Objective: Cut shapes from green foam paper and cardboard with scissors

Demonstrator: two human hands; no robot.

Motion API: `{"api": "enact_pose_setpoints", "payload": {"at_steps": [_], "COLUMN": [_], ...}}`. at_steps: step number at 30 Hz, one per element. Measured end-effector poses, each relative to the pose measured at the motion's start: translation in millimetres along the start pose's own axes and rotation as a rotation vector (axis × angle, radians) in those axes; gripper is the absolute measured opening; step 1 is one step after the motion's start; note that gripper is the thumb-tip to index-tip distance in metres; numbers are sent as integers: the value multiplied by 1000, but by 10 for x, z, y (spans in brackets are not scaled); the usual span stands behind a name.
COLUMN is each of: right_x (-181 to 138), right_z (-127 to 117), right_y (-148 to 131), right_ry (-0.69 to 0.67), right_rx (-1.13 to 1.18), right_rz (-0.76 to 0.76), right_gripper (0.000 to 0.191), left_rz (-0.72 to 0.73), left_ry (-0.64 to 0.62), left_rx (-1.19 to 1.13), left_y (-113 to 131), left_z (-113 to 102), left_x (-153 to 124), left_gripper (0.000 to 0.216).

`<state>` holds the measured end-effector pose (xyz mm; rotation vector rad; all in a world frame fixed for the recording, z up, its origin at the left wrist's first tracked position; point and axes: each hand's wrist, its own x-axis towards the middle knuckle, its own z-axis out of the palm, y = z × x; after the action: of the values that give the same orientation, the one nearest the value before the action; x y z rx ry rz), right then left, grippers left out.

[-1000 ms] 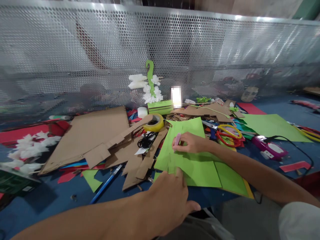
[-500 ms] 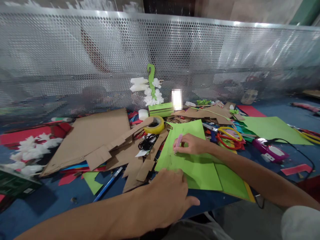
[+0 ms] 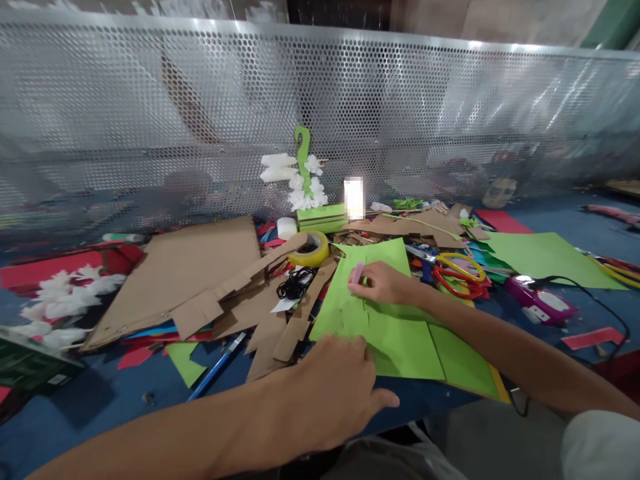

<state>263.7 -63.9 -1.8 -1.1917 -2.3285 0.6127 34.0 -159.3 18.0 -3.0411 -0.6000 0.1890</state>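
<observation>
Right hand [image 3: 383, 283]: thumb and fingers pinched nearly closed on a pink piece [image 3: 357, 271], over the green sheet [image 3: 400, 343], left of its middle. Since half a second ago: hand has shifted slightly toward the sheet's far edge, baring more paper behind it; judged to mean the work has passed to a farther stretch. Pink piece at the fingertips; contact with the sheet cannot be told. Left hand [image 3: 340, 390]: fingers loosely bent over the sheet's near-left edge, thumb spread, nothing seen held. Left of sheet: black cord [image 3: 294, 285]. Right: scissors [image 3: 481, 270].
</observation>
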Motion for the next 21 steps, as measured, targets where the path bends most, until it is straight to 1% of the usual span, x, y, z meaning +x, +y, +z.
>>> {"api": "enact_pose_setpoints", "payload": {"at_steps": [2, 6, 9, 11, 14, 15, 16, 18, 19, 21], "right_x": [3, -2, -3, 0, 3, 2, 1, -5, -8, -11], "right_z": [4, 20, 39, 50, 59, 60, 59, 58, 58, 62], "right_y": [20, 58, 90, 109, 126, 127, 127, 126, 127, 134], "right_ry": [68, 49, 50, 52, 51, 52, 52, 49, 48, 38], "right_rx": [-53, 24, 41, 35, 24, 20, 18, 16, 18, 16], "right_rz": [19, -13, -11, -7, -11, -13, -16, -14, -12, -20], "right_gripper": [33, 32, 31, 32, 33, 34, 33, 33, 33, 32], "left_rz": [3, -16, -51, -38, -11, -17, -26, -50, -57, -67], "left_ry": [-5, -36, -13, -17, -64, -81, -96, -113, -117, -115], "left_rx": [-6, -55, -70, -61, -45, -44, -44, -47, -52, -66], "left_y": [-13, -21, -31, -59, -139, -171, -201, -251, -268, -287], "left_z": [-42, -151, -158, -128, -110, -120, -138, -180, -198, -219], "left_x": [9, 58, 109, 145, 196, 209, 220, 232, 234, 233], "left_gripper": [56, 56, 55, 47, 23, 19, 24, 41, 44, 41]}}
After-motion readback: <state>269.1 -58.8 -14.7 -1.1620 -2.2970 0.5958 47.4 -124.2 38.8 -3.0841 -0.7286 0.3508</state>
